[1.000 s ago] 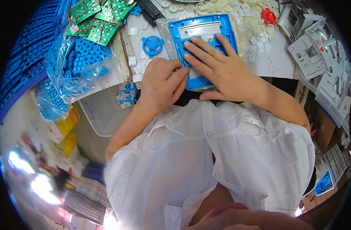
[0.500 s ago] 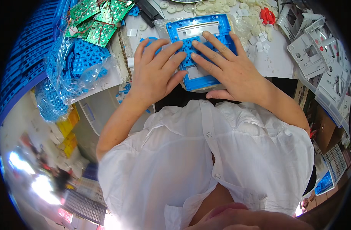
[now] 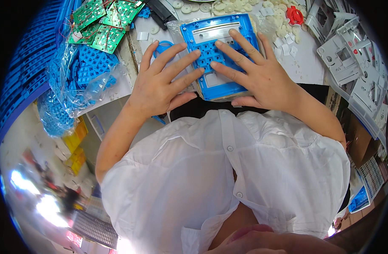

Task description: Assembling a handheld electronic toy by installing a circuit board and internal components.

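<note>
In front of me a blue plastic casing (image 3: 222, 91) lies with its inner side up on the workbench, over some clear plastic wrap. A blue keypad piece (image 3: 208, 54) with small square keys sits in its middle. My left hand (image 3: 162, 82) is spread, with its fingertips at the casing's left edge beside the keypad. My right hand (image 3: 261, 76) lies over the casing's right side, fingers stretched, index fingertip at the keypad. Neither hand grips anything. A blue ring-shaped part (image 3: 163, 45) is partly hidden behind my left fingers.
Green circuit boards (image 3: 108, 39) with wires lie at the far left, above bagged blue keypads (image 3: 92, 67). Cream discs (image 3: 234, 6) and white square pieces (image 3: 287, 44) are scattered at the back beside a red part (image 3: 294, 15). Grey-white housings (image 3: 342, 63) fill a bin at right.
My left hand has shifted left and off the keypad, its fingers further apart. My right hand has slid slightly right, leaving more of the keypad in sight.
</note>
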Tool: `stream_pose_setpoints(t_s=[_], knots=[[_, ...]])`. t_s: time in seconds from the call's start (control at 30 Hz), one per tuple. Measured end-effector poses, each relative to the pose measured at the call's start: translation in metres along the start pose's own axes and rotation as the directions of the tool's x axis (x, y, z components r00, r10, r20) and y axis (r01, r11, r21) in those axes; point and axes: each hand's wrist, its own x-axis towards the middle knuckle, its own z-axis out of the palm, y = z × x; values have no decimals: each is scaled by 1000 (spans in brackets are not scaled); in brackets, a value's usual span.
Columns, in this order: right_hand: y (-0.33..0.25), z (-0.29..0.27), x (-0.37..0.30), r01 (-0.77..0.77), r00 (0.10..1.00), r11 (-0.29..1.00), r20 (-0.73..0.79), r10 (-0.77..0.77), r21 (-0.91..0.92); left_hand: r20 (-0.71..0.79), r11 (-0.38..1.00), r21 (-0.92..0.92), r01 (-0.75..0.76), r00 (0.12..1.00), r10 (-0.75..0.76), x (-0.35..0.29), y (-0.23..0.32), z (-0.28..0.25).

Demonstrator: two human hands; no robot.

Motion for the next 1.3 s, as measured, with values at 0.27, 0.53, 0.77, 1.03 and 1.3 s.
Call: stream_pose_setpoints(t_s=[0.27,0.53,0.77,1.03,1.3], knots=[[-4,4,-9,-17,1000,1000,-21,17,15,-7,998,29,-51,999,51,5,0,1],[1,-10,-13,-38,994,995,-102,47,88,-332,990,97,103,941,-65,20,-24,-21],[6,-21,-21,-54,987,990,-146,73,129,-386,524,614,591,803,-454,7,-140,-127],[11,-12,-39,-29,969,954,-226,101,299,-460,709,454,540,824,-332,27,-158,-163],[3,-12,-30,91,955,949,-296,2,302,-207,550,151,822,570,-795,2,-165,-247]])
